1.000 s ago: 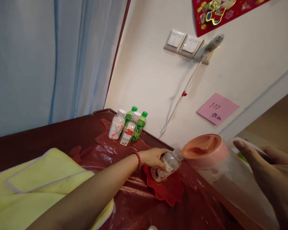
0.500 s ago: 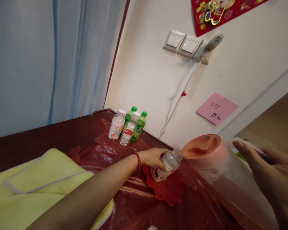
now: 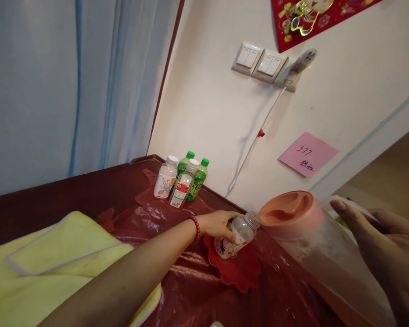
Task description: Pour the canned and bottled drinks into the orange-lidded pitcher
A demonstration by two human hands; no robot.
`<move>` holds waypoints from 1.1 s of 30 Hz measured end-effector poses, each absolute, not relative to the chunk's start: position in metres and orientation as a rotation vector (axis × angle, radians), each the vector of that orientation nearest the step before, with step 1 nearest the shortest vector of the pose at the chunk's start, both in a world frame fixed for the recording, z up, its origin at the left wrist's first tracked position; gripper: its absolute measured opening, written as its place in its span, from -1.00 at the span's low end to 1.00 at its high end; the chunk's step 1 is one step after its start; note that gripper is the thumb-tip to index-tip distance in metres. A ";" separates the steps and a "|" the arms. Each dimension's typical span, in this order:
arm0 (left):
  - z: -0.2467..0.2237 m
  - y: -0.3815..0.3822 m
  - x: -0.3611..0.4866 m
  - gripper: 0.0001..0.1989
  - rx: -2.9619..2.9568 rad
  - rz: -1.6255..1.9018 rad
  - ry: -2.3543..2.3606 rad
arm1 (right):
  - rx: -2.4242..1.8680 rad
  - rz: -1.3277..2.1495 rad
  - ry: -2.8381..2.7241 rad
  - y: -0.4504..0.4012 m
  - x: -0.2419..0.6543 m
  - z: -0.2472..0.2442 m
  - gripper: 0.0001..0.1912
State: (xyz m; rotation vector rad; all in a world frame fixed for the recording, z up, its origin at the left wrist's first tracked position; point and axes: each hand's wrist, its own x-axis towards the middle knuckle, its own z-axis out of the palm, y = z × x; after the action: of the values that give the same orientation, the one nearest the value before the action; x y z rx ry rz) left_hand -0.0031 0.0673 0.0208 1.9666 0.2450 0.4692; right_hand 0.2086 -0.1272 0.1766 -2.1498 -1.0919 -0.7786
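Left hand clamped on small clear bottle, tilted on red plate at tabletop centre; right hand gripped pink-lidded pitcher, tipped, lid at bottle's 3 o'clock, near its mouth.

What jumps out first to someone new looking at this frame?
The big clear jug with the pink lid, tilted in the right hand at lower right, its lip against the open mouth of a small clear bottle. The left hand holds that bottle tilted over a red dish at centre. Behind, four capped bottles cluster by the wall, and a yellow towel lies at lower left.
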 end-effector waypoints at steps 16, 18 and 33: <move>0.015 0.069 -0.001 -0.23 1.997 0.505 0.237 | -2.218 -0.609 -0.934 -0.124 0.191 0.184 -0.28; 0.015 0.069 -0.001 -0.23 2.009 0.514 0.246 | -2.219 -0.599 -0.934 -0.124 0.188 0.185 -0.29; 0.018 0.069 -0.001 -0.23 2.017 0.507 0.275 | -2.258 -0.604 -0.901 -0.122 0.190 0.187 -0.35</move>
State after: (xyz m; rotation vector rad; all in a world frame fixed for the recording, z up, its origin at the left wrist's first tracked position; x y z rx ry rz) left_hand -0.0011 0.0688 0.0180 2.0166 0.2748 0.5069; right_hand 0.1895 -0.1218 0.1867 -2.2576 -0.9010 -0.6037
